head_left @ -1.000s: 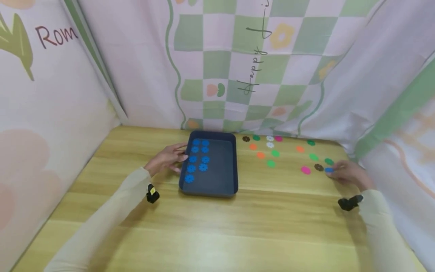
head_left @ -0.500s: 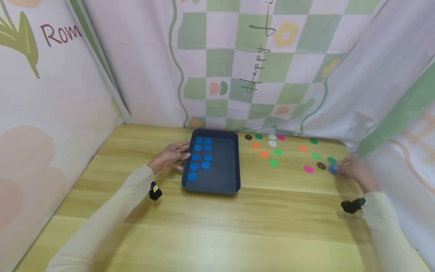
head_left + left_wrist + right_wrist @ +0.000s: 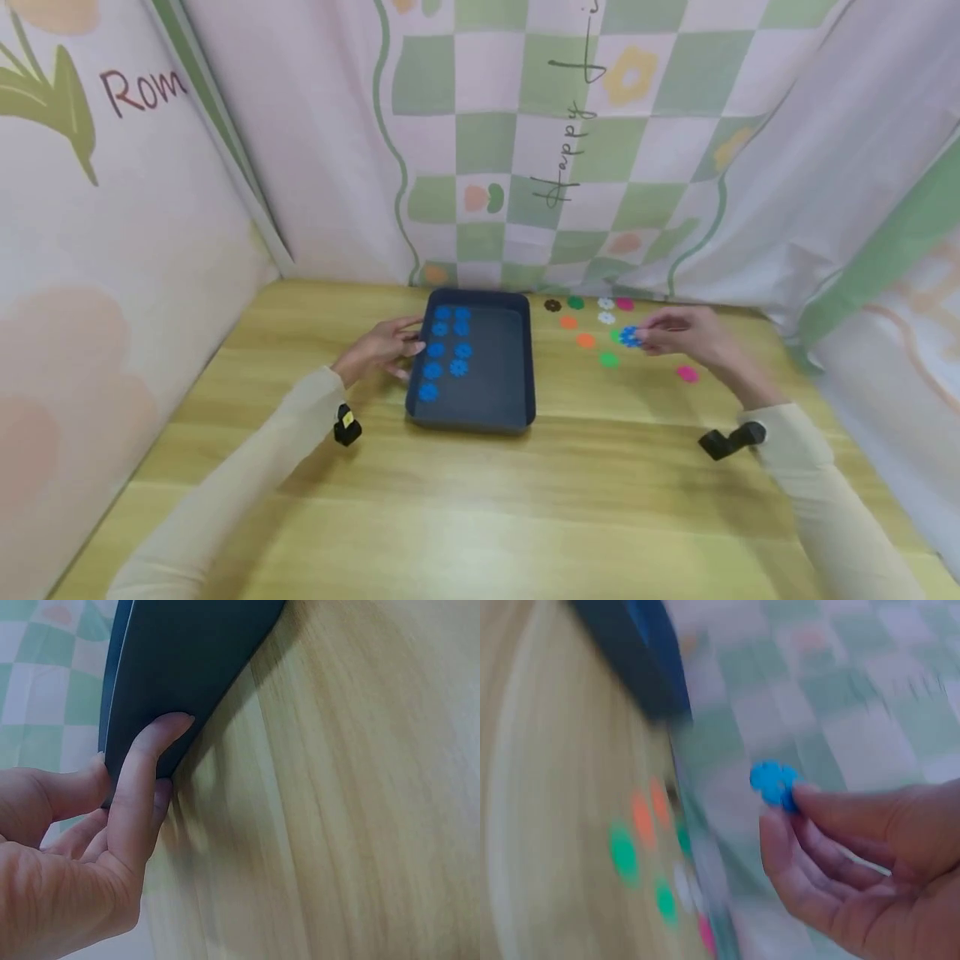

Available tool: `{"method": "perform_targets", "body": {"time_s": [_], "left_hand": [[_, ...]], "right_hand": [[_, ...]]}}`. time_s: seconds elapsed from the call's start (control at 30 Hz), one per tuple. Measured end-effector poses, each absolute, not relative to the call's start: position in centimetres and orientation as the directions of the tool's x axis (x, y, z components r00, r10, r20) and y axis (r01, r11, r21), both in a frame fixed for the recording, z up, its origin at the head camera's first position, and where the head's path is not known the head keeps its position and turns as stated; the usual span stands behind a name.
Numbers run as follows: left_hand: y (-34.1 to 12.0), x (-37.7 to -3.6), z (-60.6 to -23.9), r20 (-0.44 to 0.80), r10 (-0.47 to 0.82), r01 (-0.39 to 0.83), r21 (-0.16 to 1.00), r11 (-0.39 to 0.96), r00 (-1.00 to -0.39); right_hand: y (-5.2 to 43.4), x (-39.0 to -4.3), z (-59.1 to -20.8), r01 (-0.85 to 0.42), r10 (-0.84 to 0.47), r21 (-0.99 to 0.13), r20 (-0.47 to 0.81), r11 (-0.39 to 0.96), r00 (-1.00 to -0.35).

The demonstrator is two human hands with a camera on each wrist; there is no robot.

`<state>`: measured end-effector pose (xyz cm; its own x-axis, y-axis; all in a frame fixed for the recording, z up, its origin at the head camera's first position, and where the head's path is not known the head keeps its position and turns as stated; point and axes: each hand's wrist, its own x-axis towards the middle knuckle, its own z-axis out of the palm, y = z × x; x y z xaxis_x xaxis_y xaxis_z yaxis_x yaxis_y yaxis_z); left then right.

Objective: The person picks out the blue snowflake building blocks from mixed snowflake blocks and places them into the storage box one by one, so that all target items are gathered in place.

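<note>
From the head view, seven blue flower pieces already lie in two columns in the dark tray, while the right hand pinches another blue flower above the loose coloured pieces on the desk, right of the tray; by my judgement this is the last blue one outside it. The left wrist view shows the left hand with fingers straight against the tray's outer wall. The blurred right wrist view shows that blue flower held at the fingertips, not yet over the tray.
</note>
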<state>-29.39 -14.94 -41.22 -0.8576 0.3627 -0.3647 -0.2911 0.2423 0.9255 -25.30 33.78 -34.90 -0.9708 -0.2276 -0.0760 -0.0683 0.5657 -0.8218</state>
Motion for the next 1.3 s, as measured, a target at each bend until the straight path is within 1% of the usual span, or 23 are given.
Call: {"method": "perform_targets", "body": {"time_s": [0.03, 0.1, 0.2, 0.33, 0.43, 0.63, 0.73, 0.87, 0.93, 1.0, 1.13, 1.3], "left_hand": [[-14.9, -29.4, -41.4, -0.37, 0.356, -0.298, 0.923, 0.242, -0.858], [-14.8, -29.5, -41.6, -0.375, 0.345, -0.303, 0.921, 0.244, -0.861], [-14.8, -29.7, -41.9, -0.373, 0.324, -0.302, 0.92, 0.248, -0.87], [-15.1, -30.0, -41.9, -0.376, 0.343, -0.296, 0.918, 0.264, -0.861], [-15.7, -29.8, -41.7, -0.376, 0.386, -0.288, 0.92, 0.266, -0.842], [-16.5, -29.5, -40.7, -0.409, 0.453, -0.337, 0.912, 0.234, -0.792], [-16.3, -29.4, -40.3, -0.429, 0.457, -0.349, 0.902, 0.253, -0.779], [-15.9, -29.2, -40.3, -0.446, 0.432, -0.341, 0.89, 0.301, -0.784], [-15.8, -29.1, -40.4, -0.446, 0.417, -0.342, 0.89, 0.303, -0.792], [-15.7, -29.0, -40.4, -0.438, 0.41, -0.337, 0.893, 0.298, -0.8], [-15.7, -28.8, -40.3, -0.428, 0.408, -0.339, 0.9, 0.274, -0.806], [-15.4, -28.9, -40.3, -0.423, 0.397, -0.332, 0.901, 0.277, -0.815]], "right_hand": [[32.5, -25.4, -34.9, -0.067, -0.276, -0.852, -0.093, 0.519, -0.957], [30.0, -25.9, -34.9, -0.054, -0.348, -0.883, -0.127, 0.466, -0.929], [26.6, -26.7, -35.0, -0.045, -0.421, -0.893, -0.166, 0.447, -0.892], [22.8, -27.6, -35.3, -0.01, -0.478, -0.903, -0.218, 0.43, -0.851], [20.1, -28.1, -35.8, 0.014, -0.524, -0.91, -0.252, 0.415, -0.813], [15.5, -28.7, -37.2, 0.034, -0.587, -0.898, -0.315, 0.44, -0.746], [13.8, -28.6, -38.1, 0.049, -0.601, -0.892, -0.341, 0.449, -0.723], [12.2, -28.1, -39.2, 0.068, -0.625, -0.887, -0.375, 0.457, -0.685], [11.5, -27.8, -39.6, 0.057, -0.63, -0.882, -0.378, 0.467, -0.678], [11.1, -27.6, -39.9, 0.014, -0.637, -0.875, -0.363, 0.483, -0.68], [10.4, -27.4, -40.1, -0.077, -0.631, -0.849, -0.325, 0.523, -0.704], [9.8, -27.4, -40.5, -0.165, -0.595, -0.795, -0.282, 0.584, -0.752]]}}
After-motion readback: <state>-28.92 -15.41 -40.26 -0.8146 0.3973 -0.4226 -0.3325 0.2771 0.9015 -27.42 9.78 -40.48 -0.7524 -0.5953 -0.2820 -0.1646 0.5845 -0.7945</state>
